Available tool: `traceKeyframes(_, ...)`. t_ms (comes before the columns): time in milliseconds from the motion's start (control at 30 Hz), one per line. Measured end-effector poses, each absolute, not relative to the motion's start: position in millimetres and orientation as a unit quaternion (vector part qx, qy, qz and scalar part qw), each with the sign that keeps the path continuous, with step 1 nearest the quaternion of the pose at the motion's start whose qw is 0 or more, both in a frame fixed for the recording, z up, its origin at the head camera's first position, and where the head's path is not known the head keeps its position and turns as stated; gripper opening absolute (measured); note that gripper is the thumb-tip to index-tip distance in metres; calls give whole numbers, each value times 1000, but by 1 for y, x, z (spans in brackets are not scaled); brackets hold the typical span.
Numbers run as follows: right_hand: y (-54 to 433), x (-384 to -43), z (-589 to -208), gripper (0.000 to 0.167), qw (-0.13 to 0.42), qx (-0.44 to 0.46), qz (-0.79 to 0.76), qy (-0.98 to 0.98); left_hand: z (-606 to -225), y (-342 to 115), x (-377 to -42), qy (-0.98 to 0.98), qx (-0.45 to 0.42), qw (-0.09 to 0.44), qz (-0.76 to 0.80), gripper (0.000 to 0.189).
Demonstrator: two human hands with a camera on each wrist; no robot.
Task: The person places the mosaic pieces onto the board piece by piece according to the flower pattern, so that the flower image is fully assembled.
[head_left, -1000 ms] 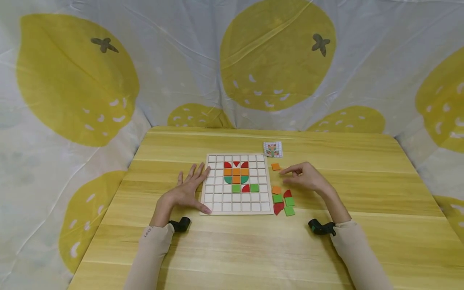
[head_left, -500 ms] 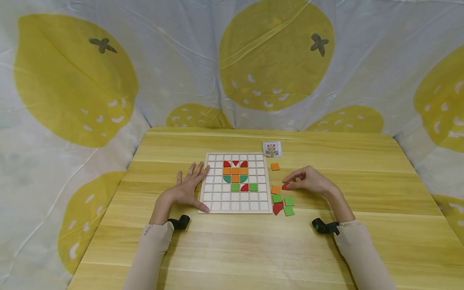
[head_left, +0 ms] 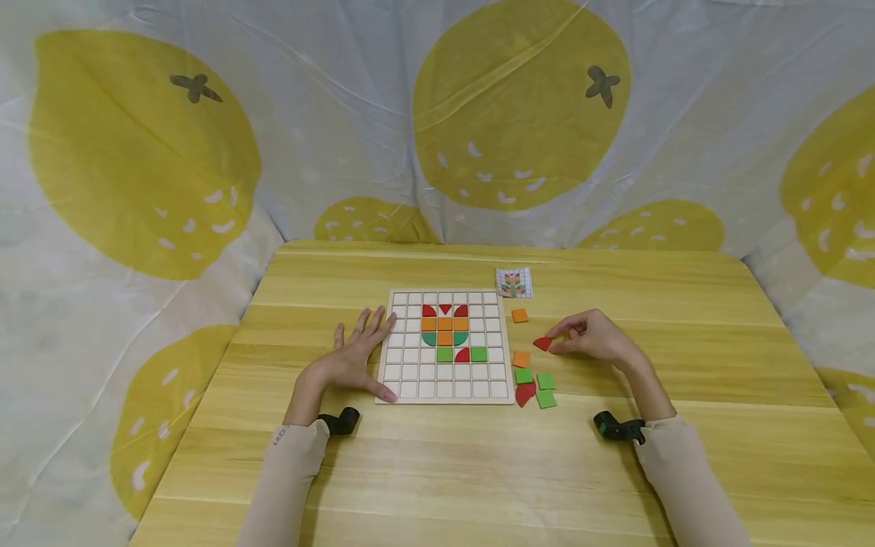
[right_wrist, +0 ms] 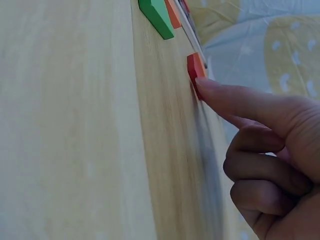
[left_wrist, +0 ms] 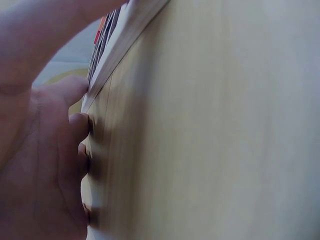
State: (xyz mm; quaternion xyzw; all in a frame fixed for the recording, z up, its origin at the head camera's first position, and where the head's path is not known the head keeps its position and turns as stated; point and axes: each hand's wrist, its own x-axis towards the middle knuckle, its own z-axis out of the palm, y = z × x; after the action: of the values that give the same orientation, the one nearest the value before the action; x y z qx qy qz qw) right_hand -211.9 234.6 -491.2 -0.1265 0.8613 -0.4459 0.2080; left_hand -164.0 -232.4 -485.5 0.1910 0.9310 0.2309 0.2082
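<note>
A square wooden grid board lies mid-table, with red, orange and green pieces set in several of its cells as a tulip-like shape. My left hand is spread along the board's left side, its thumb at the near corner and fingertips at the edge. To the right of the board, my right hand pinches a red quarter-circle tile between thumb and index finger. In the right wrist view the red tile shows edge-on at the thumb tip, and the other fingers are curled.
Loose tiles lie right of the board: an orange square, another orange square, several green squares and a red piece. A small printed pattern card lies by the board's far right corner. Lemon-print cloth hangs behind the table.
My right hand has picked the red quarter-circle from among the loose tiles, then moved slightly up and to the right with it. My left hand stays at the board's edge.
</note>
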Motion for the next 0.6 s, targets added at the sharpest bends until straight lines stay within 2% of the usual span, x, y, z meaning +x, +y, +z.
traceKeyframes(300, 230, -210, -485, 17, 231, -159, -444, 851, -487, -233, -165, 930, 194, 200, 240, 144)
traceKeyframes(433, 227, -211, -487, 25, 215, -152, -442, 858, -486, -233, -164, 928, 193, 200, 247, 144)
traceKeyframes(600, 224, -213, -493, 36, 221, -203, -442, 845, -486, -233, -164, 928, 193, 201, 246, 143)
